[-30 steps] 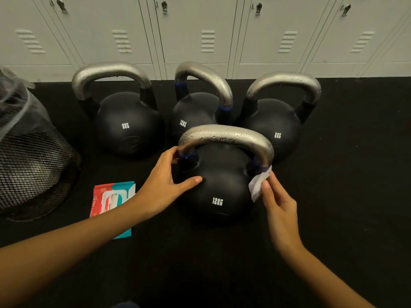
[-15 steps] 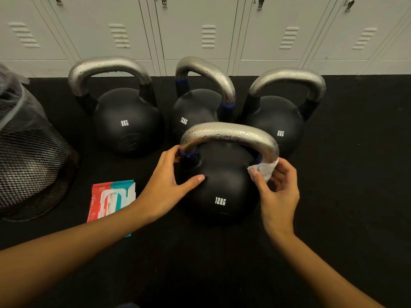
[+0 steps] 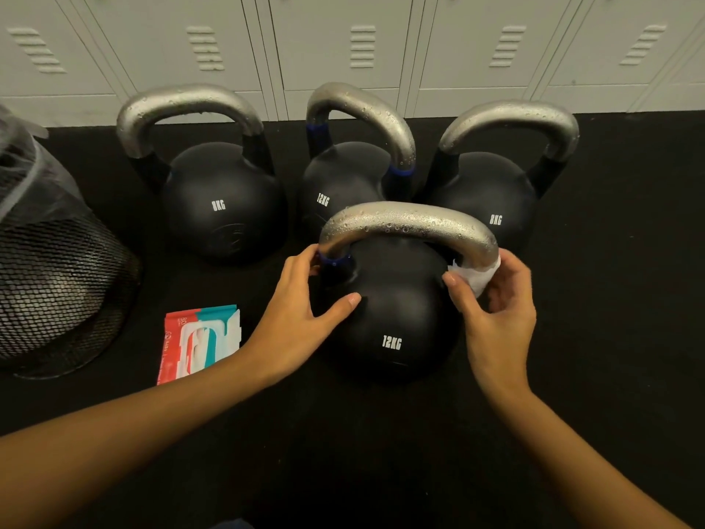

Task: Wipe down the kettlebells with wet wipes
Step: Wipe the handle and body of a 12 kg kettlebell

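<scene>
A black 12KG kettlebell [image 3: 393,318] with a wet silver handle stands nearest on the dark floor. My right hand [image 3: 496,311] wraps a white wet wipe [image 3: 477,276] round the right end of that handle, thumb in front and fingers behind. My left hand [image 3: 301,318] rests on the bell's left shoulder, thumb on the front and fingers by the blue-banded left handle base. Behind stand an 8KG kettlebell [image 3: 221,208] at the left, a second 12KG kettlebell [image 3: 343,185] in the middle and another 8KG kettlebell [image 3: 492,200] at the right.
A red, teal and white wet wipe pack [image 3: 200,339] lies flat on the floor left of my left forearm. A black mesh bin [image 3: 53,276] with a clear liner stands at the far left. Grey lockers [image 3: 343,51] line the back edge of the floor.
My right hand has lifted the wipe from the bell's right side and curled it round the right end of the handle. My left hand has stayed on the bell.
</scene>
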The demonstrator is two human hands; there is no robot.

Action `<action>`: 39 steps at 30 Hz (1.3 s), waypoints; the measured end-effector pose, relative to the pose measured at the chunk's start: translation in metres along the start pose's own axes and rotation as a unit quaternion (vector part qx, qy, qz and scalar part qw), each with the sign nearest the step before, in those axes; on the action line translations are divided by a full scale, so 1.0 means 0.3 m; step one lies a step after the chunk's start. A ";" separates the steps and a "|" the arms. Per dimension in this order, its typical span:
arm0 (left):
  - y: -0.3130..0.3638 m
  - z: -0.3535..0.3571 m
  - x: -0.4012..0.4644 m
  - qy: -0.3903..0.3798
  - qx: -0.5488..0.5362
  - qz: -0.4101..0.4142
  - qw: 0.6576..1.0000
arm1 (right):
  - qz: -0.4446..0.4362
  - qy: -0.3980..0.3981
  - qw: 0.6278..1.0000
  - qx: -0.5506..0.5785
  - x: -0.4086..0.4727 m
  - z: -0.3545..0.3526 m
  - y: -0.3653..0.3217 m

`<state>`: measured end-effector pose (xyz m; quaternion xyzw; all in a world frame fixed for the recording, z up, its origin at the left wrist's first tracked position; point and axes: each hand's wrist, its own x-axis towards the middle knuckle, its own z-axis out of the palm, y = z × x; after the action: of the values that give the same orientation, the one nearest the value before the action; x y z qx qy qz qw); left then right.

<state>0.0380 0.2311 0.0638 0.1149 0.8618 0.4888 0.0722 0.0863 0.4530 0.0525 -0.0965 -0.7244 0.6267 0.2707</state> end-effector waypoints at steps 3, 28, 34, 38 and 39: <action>-0.004 0.003 -0.001 0.002 0.003 0.005 1.000 | 0.046 -0.063 0.997 0.028 -0.011 -0.040 0.033; 0.030 0.034 -0.120 -0.049 0.218 0.209 0.952 | 0.218 -0.232 0.929 0.191 0.218 -0.043 -0.032; 0.062 0.047 -0.072 -0.119 0.315 0.243 0.910 | 0.257 -0.161 0.909 0.285 0.173 -0.078 0.046; 0.066 0.056 -0.059 -0.135 0.337 0.235 0.902 | 0.250 -0.159 0.917 0.266 0.134 -0.106 0.078; 0.067 0.058 -0.058 -0.133 0.341 0.235 0.901 | 0.247 -0.161 0.922 0.252 0.135 -0.108 0.077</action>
<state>0.0614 0.2508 0.0725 0.3954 0.9061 0.1481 0.0257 0.0646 0.5045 0.0435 -0.0986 -0.5295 0.8426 0.0028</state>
